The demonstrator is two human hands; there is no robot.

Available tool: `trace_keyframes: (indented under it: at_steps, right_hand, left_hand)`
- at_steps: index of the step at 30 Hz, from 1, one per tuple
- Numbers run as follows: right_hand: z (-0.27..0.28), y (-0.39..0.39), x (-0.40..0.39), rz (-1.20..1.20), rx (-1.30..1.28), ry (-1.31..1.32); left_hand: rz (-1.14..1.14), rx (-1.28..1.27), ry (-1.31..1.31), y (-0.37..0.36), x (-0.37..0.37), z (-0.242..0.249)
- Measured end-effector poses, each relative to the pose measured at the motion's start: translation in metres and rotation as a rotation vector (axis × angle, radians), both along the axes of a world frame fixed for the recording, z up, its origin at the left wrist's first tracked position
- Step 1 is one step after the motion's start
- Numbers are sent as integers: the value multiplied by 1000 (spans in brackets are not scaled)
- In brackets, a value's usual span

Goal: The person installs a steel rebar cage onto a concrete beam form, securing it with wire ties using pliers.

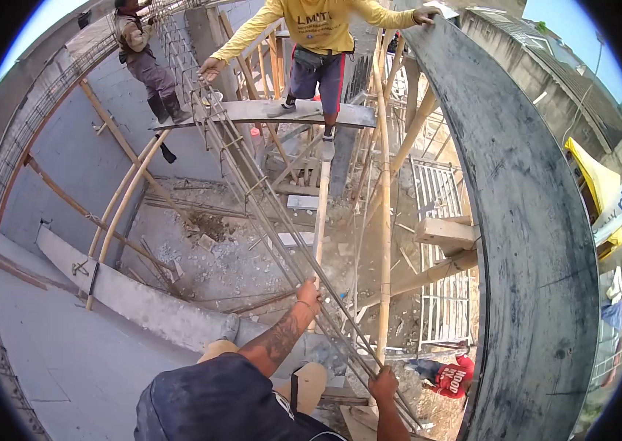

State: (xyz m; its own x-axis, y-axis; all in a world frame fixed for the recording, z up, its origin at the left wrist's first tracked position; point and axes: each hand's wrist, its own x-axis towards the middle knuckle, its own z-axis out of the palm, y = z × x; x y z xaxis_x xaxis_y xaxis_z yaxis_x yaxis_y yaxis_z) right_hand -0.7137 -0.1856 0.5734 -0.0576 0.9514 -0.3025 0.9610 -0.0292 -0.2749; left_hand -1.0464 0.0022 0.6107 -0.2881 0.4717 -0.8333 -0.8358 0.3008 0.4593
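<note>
A long rebar cage (252,184) slants across the middle, from the upper left down to the lower right. My left hand (309,293), at the end of a tattooed forearm, is closed around a bar of this cage. Lower down, my right hand (383,384) grips the same cage near its bottom end. Behind my left hand a wooden pole (322,213) runs away from me. Ahead, a person in a yellow shirt (318,26) reaches one hand toward the cage's far part and rests the other on a large dark board (524,220).
The person in yellow stands on a narrow plank (245,112) above a rubble-strewn floor (215,257). Another person (142,51) is at upper left. Far below is someone in a red shirt (452,378). Bamboo poles (385,220) and a white metal grille (440,309) stand right of centre.
</note>
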Motion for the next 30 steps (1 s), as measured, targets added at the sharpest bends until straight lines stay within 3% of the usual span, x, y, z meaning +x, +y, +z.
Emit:
trace_keyframes:
  at_steps: [3, 5, 9, 13, 14, 15, 18, 20, 23, 25, 27, 30]
  right_hand:
    - [-4, 14, 12, -18, 22, -1]
    - [27, 7, 14, -17, 138, -20]
    - [90, 16, 34, -54, 297, -31]
    - [140, 12, 24, -93, 358, -10]
    - [147, 10, 24, -95, 334, 4]
    - [152, 11, 24, -128, 279, -35]
    - [167, 8, 21, -103, 296, -79]
    - [168, 10, 18, -139, 214, -68]
    - [154, 13, 23, -86, 250, -104]
    - [162, 12, 14, -98, 174, -61]
    - [166, 14, 11, -141, 71, -78]
    - [147, 16, 23, -167, 22, -65]
  left_hand:
    - [-13, -41, -4, 4, 7, 17]
    - [-41, 38, -55, 7, 10, 26]
    - [-42, 88, -60, 14, 25, 96]
    - [-245, 304, -54, -6, 3, 162]
    - [-518, 403, -122, -23, -26, 190]
    - [-660, 383, 81, -35, -43, 192]
    - [-779, 396, 67, -72, -99, 131]
    - [-519, 301, 223, -92, -87, 53]
    - [-588, 458, -35, -80, 11, 3]
    - [-238, 308, -206, -57, 57, -23]
    - [-143, 273, -327, -46, 92, -62]
    - [-30, 311, -463, -36, 113, -72]
